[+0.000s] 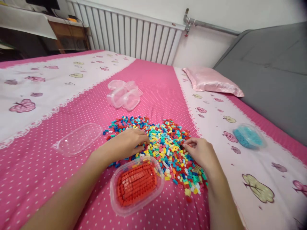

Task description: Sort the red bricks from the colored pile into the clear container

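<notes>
A wide heap of small building bricks (159,142) in many colours lies on the bed. On its left side my left hand (130,140) reaches in with curled fingers, the tips down among the bricks; whatever they hold is hidden. At the right edge of the heap my right hand (200,150) has thumb and fingertips pinched together, touching the bricks. What is between them is too small to make out. Nearer to me stands a clear plastic tub (153,195) with rows of red bricks (137,182) inside.
A clear lid (80,139) lies left of the heap. Several clear containers (124,95) are grouped beyond it. To the right sits a tub of light blue bricks (248,137). A pink pillow (213,81) rests near the grey headboard (268,70); a radiator (129,32) lines the wall.
</notes>
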A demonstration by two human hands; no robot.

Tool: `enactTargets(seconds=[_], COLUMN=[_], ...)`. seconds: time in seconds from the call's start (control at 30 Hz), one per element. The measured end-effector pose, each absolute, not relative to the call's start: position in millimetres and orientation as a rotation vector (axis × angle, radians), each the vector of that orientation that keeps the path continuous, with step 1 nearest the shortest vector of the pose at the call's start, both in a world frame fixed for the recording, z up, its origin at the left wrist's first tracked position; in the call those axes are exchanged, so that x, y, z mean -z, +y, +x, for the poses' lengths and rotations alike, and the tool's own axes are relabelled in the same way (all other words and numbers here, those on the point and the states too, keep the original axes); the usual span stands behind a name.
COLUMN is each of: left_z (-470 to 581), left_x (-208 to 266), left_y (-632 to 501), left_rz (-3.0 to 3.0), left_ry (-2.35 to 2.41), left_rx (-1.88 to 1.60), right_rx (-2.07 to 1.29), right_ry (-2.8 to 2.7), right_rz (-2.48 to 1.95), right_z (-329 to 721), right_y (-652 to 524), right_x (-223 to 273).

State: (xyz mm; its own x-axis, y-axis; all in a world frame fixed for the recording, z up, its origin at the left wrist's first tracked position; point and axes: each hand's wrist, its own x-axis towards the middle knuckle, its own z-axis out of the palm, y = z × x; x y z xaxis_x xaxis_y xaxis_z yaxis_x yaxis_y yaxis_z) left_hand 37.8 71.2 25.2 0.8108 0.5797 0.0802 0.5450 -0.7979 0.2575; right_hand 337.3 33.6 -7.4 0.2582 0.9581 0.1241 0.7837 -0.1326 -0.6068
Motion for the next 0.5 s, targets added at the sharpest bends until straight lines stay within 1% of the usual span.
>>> enactTargets(seconds=[0.1,0.2,0.37,0.5], left_z=[37,37,37,36], left_x=[-24,-31,-53,-59], left_y=[72,69,57,53], left_rz=[2.787,2.750,2.406,2.258], left_ry=[0.859,0.860,0.729,0.629], left_rx=[-0.259,-0.348,-0.624,-0.588], right_rx=[-0.471,-0.510,-0.725,-0.663], right_ry=[-1.541,-1.521,-1.579,-1.750], right_rz=[-1.890,-1.702,-1.422,-1.332], right_z=[336,322,264,233], right_y=[32,26,1,-14], right_x=[0,-11,-32,-37])
